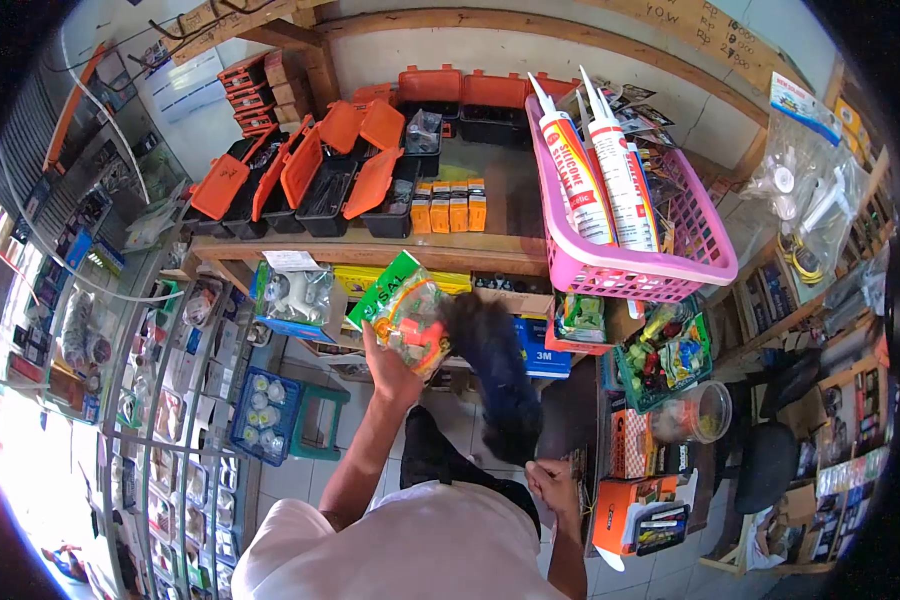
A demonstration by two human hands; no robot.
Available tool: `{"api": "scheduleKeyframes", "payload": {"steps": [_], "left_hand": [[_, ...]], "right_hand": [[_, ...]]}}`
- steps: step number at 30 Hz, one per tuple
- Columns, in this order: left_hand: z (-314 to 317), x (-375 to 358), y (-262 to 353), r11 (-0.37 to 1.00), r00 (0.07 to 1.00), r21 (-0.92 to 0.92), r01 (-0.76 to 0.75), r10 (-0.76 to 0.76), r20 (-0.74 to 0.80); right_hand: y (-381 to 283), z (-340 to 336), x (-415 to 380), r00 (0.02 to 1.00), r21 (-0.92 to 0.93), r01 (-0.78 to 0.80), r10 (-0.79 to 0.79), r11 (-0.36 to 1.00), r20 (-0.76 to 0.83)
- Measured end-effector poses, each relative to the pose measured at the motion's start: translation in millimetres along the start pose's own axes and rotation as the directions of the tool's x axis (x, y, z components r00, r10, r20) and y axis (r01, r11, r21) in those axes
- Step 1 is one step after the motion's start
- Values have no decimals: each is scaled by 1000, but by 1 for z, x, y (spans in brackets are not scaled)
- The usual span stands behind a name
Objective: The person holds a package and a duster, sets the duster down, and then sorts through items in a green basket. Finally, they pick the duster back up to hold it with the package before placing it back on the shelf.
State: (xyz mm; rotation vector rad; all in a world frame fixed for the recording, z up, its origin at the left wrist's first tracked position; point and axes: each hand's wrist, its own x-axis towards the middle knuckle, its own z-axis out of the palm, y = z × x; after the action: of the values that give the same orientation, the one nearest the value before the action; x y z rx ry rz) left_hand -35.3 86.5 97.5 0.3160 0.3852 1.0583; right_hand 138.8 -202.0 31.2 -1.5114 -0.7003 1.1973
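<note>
My left hand (390,365) is closed on a clear plastic packet (410,318) with a green header card and orange-red items inside, raised in front of the shelf. Lower down on the right, my right hand (552,485) is wrapped round the thin end of a dark, fluffy feather duster (500,385). The duster slants up and left from that hand, smeared by motion, and its tip overlaps the packet's right edge in this view.
Black boxes with orange lids (320,190) and small orange cartons (450,207) stand on the wooden shelf. A pink basket (650,275) holds silicone sealant tubes (575,180). Glass shelving (160,440) lines the left, near a blue crate (267,415) and green stool (322,425).
</note>
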Motion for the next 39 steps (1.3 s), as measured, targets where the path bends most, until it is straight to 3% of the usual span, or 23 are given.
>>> {"api": "scheduleKeyframes", "payload": {"steps": [2, 6, 8, 10, 12, 15, 17, 20, 22, 23, 24, 26, 27, 28, 30, 32, 34, 35, 36, 37, 38, 39], "left_hand": [[4, -2, -3, 1000, 1000, 10, 19, -19, 13], [3, 1, -9, 989, 986, -96, 117, -104, 129], [3, 4, -16, 999, 1000, 42, 26, -25, -18], [5, -1, -11, 972, 968, -44, 230, -223, 119], [5, 0, -12, 982, 979, -13, 190, -188, 81], [4, 4, -17, 996, 998, 75, 57, -55, -24], [0, 6, -17, 996, 996, 22, 91, -91, 12], [-7, 8, -19, 993, 991, -4, 117, -117, 64], [-11, 9, -20, 995, 991, 38, 95, -98, 86], [8, -1, -19, 989, 992, 101, 110, -103, -70], [7, -1, -21, 989, 992, 100, 107, -100, -72], [9, -5, -24, 980, 986, 144, 141, -152, 69], [28, -18, -22, 968, 955, -11, 249, -243, 171], [21, -17, -24, 968, 954, -9, 251, -246, 170], [-3, -15, -30, 935, 963, 241, 260, -271, 12], [-10, -17, -35, 928, 949, 209, 308, -316, 5], [-10, -22, -41, 888, 954, 459, -1, -137, 267], [6, -23, -32, 944, 947, 301, 135, -213, 240], [-8, -16, -29, 944, 949, 301, 133, -209, 238], [-34, -4, -26, 935, 829, 162, 314, -354, 433], [-42, 2, -24, 861, 653, 59, 505, -426, 626], [-48, 8, -27, 829, 568, 31, 558, -409, 714]], "right_hand": [[8, -3, 2, 993, -99, 64, -53, 993, 108], [4, -6, -3, 1000, -7, 23, -23, 1000, 20], [8, -10, -5, 999, 15, -25, 25, 1000, 26], [6, -13, -8, 999, -61, 15, -13, 998, 44], [5, -15, -10, 997, -136, 56, -48, 989, 65], [7, -17, -10, 997, 21, -37, 38, 999, -65], [5, -18, -11, 994, -119, -105, 104, 987, -16], [2, -16, -12, 999, -146, 17, -12, 989, 31], [-2, -11, -10, 1000, -101, -4, 1, 995, -27], [-4, -9, -9, 996, -56, -25, 20, 998, -88], [-2, -11, -5, 996, -58, -25, 20, 998, -85], [-1, -15, 2, 998, -172, 63, -61, 983, 21], [-5, -17, 4, 998, -171, 61, -58, 983, 20], [-10, -19, 8, 995, -155, 89, -94, 984, -28], [-16, -18, 12, 989, -133, 112, -123, 985, -82], [-16, -20, 16, 996, -70, 91, -91, 993, -6], [-19, -23, 16, 990, -124, 139, -138, 983, 14], [-20, -24, 17, 983, -174, 186, -182, 967, 39], [-19, -24, 18, 983, -174, 185, -181, 967, 43], [-18, -24, 18, 988, -130, 152, -151, 980, 11], [-17, -24, 18, 993, -85, 118, -120, 989, -21], [-17, -27, 17, 993, -86, 117, -119, 989, -18]]}}
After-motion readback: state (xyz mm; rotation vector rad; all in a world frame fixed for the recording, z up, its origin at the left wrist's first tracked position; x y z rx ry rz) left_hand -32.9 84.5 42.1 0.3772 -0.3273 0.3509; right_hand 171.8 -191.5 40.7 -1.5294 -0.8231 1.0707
